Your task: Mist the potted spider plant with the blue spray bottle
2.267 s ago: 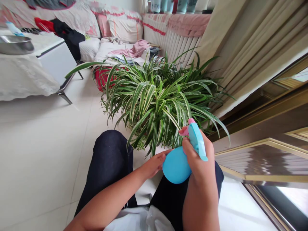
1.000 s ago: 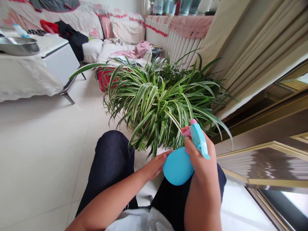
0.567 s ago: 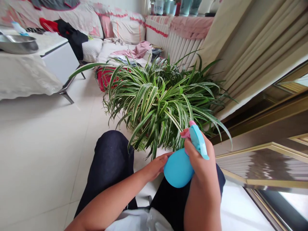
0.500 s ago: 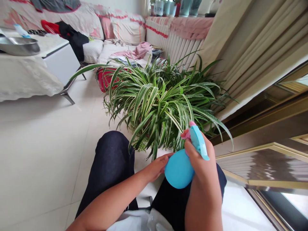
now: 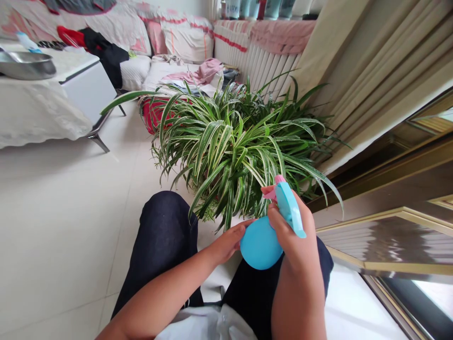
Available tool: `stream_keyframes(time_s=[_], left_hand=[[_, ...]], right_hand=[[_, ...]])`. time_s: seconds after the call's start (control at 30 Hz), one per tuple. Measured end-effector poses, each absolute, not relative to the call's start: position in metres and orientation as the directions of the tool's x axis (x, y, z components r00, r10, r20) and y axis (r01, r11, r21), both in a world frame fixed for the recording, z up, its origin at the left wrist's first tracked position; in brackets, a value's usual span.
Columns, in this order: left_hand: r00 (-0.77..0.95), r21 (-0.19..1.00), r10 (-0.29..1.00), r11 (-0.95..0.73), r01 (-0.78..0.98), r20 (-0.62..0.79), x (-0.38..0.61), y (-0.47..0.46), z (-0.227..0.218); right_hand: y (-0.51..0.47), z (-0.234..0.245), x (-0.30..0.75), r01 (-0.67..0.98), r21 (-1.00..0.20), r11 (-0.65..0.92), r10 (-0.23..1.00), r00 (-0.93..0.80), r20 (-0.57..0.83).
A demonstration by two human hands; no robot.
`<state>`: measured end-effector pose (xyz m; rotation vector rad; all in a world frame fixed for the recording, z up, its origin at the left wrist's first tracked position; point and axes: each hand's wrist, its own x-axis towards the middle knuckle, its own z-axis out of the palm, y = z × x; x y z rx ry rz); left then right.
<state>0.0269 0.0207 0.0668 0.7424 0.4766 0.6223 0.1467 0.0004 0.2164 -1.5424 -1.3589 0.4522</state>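
Observation:
A blue spray bottle [image 5: 261, 243] with a pink nozzle and trigger is tilted over my right thigh, its nozzle toward the leaves. My right hand [image 5: 295, 226] is wrapped round its neck, with a finger at the pink trigger. At the bottle's left side, my left hand [image 5: 230, 242] holds the round body; its fingertips are partly hidden behind the bottle. Just beyond both hands spreads a large spider plant [image 5: 226, 146] with long green and cream striped leaves. Its pot is hidden under the foliage.
To the left stands a cloth-covered table [image 5: 38, 111] with a metal bowl [image 5: 28, 65]. A red object [image 5: 152, 113] sits behind the plant's left leaves. Farther back are a sofa [image 5: 138, 73] with clothes and a white radiator [image 5: 269, 71]. A curtain [image 5: 375, 71] hangs at right.
The spray bottle and my right hand have shifted slightly up and left. The finger at the trigger sits a little farther forward. My left hand stays on the bottle.

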Motion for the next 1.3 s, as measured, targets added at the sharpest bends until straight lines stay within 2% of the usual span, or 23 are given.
stream_keyframes(time_s=[0.43, 0.7, 1.3], left_hand=[[0.75, 0.747, 0.634, 0.588, -0.31, -0.188, 0.0285, 0.0166, 0.073], [0.738, 0.742, 0.657, 0.57, -0.352, -0.154, 0.0282, 0.0182, 0.0692], [0.731, 0.747, 0.663, 0.567, -0.347, -0.164, 0.0278, 0.0188, 0.0696]], right_hand=[[0.0026, 0.2155, 0.1465, 0.605, -0.786, 0.128, 0.895, 0.271, 0.355], [-0.0005, 0.2203, 0.1419, 0.551, -0.831, 0.079, 0.897, 0.324, 0.3], [0.0037, 0.2167, 0.1424, 0.561, -0.819, 0.116, 0.868, 0.343, 0.358]])
